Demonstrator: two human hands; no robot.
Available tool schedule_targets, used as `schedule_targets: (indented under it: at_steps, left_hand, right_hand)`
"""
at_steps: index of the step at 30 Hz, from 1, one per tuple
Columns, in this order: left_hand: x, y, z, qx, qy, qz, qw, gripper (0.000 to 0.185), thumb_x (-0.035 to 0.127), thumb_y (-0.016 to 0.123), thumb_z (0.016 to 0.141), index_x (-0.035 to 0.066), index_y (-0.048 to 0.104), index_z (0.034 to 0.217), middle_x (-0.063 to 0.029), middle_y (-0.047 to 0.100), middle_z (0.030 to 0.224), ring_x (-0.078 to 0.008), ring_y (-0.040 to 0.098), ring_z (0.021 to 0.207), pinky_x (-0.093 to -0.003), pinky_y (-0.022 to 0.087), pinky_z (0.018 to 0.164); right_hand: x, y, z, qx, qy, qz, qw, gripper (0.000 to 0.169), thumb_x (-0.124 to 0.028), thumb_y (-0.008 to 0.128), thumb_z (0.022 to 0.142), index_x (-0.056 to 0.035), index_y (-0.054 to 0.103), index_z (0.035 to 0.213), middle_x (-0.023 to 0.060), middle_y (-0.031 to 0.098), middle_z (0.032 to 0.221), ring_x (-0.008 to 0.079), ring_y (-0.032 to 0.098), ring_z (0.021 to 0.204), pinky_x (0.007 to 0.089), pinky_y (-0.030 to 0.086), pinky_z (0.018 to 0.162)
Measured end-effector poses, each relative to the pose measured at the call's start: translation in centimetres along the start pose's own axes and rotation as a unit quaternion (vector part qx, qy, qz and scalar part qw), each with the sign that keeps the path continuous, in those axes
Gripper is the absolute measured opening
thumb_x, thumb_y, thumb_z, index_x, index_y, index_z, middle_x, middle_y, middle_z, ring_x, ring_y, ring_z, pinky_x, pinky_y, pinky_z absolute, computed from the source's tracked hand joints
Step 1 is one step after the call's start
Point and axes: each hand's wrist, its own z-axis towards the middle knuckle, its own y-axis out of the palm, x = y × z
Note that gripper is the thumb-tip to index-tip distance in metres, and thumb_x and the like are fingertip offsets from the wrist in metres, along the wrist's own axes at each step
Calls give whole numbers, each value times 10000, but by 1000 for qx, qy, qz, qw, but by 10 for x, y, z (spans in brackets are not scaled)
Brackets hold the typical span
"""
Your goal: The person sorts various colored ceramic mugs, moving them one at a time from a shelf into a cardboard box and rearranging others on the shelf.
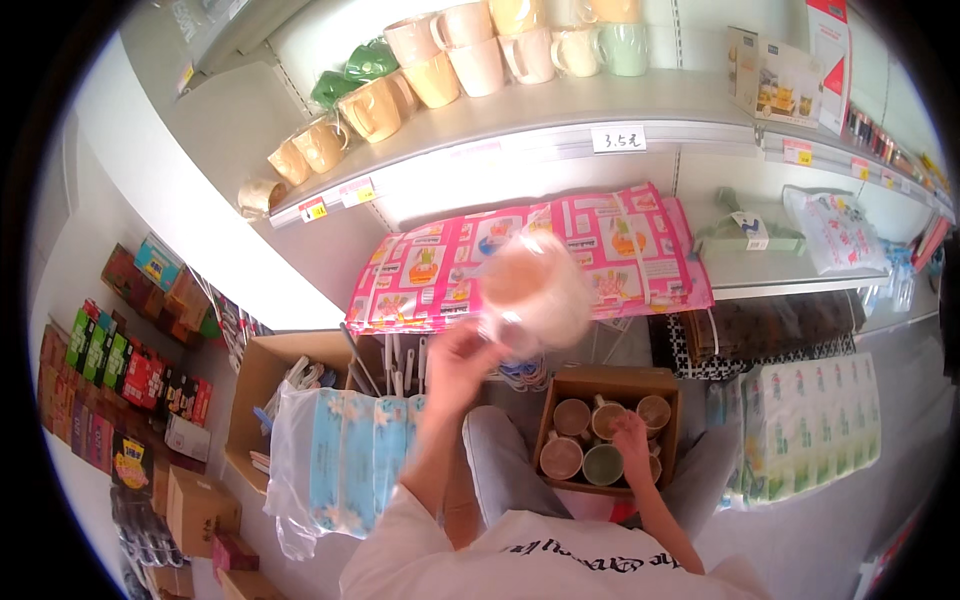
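Note:
A pale pink mug [536, 292], blurred and seemingly wrapped in clear plastic, is held up by its handle side in my left hand [465, 360]. Behind it lie pink printed bags or mats on a lower shelf. My right hand [630, 435] reaches into an open cardboard box [551, 390] between my legs. Its fingers are at a cream mug [606, 416]; whether they grip it I cannot tell. Pink mugs [561, 458] and a green mug [602, 465] stand upright in the box. Above, pink, yellow and green mugs [476, 67] stand stacked along the shelf, one lying on its side at the left end.
The upper shelf edge [525, 146] runs across with price tags. Blue-patterned tissue packs [352, 457] and a cardboard box [259, 360] stand at left. Green-and-white tissue packs [814, 427] sit at right, near folded dark mats [772, 326]. Boxed goods [150, 375] line the far left.

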Motion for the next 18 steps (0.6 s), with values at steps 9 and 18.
schedule_targets:
  at_steps: [9,18]
  left_hand:
    - [120,-62,200,186,296,164,923,207,150,741,834,-28,652,892,-26,655,772,-66,562,704,-204,430,637]
    - [76,-88,357,284,266,346,853,379,310,830,681,-18,657,761,-117,679,731,-206,638,647,-334,500,622]
  right_hand:
    - [12,-2,-28,-46,-106,-426,898,693,-372,691,845,-8,402,1358,250,484,1313,400,463,1214,451,396,1009]
    - [6,1,-27,-51,-87,-453,886,669,-387,686,840,-9,430,1328,245,495,1303,407,467,1204,458,406,997]
